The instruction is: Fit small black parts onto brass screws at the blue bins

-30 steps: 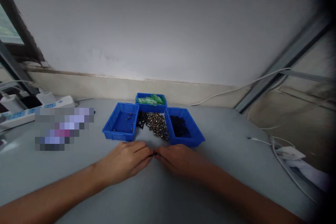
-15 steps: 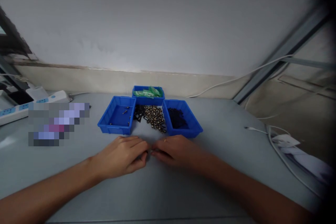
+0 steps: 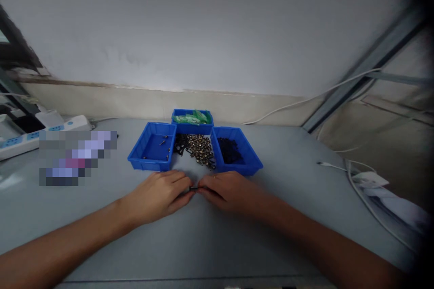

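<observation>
My left hand and my right hand rest on the grey table, fingertips meeting in a pinch around a small dark part too small to name. Just beyond them lies a loose pile of brassy screws and black pieces. A blue bin at the left holds a few screws. Another blue bin at the right holds black parts. A third blue bin at the back holds green pieces.
A white power strip lies at the far left beside a blurred patch. White cables and cloth sit at the right edge. A wall rises close behind the bins.
My fingertips parted slightly half a second ago and have closed together again around the small dark part. The view shifted a little.
</observation>
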A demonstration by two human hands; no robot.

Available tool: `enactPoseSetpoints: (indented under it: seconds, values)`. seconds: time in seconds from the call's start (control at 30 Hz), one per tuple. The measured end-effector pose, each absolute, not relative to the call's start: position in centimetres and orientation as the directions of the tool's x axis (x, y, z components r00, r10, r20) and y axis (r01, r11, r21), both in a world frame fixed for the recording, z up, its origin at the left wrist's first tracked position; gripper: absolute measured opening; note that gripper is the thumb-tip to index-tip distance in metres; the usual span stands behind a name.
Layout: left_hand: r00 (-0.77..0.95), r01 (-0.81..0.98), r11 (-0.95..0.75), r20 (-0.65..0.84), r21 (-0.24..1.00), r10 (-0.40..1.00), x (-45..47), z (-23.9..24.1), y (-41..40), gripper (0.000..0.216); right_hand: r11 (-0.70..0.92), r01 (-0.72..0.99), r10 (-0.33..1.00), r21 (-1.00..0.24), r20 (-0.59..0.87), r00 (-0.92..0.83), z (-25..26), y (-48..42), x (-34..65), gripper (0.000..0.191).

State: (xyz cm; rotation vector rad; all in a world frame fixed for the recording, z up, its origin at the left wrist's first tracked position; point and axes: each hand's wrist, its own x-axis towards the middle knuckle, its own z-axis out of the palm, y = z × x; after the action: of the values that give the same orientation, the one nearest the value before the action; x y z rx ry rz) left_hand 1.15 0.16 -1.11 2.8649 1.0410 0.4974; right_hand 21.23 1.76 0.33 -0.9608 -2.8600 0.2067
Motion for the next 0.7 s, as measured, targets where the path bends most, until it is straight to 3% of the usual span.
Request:
enactPoseSetpoints:
  seconds: [0.7]
  values:
    - [0.778, 0.514, -0.843, 0.328, 0.157, 0.536, 1.07, -0.88, -0.19, 0.023, 0.803, 0.557, 0.577, -0.210, 0.041, -0.816, -0.02, 1.88, 21.29, 0.016]
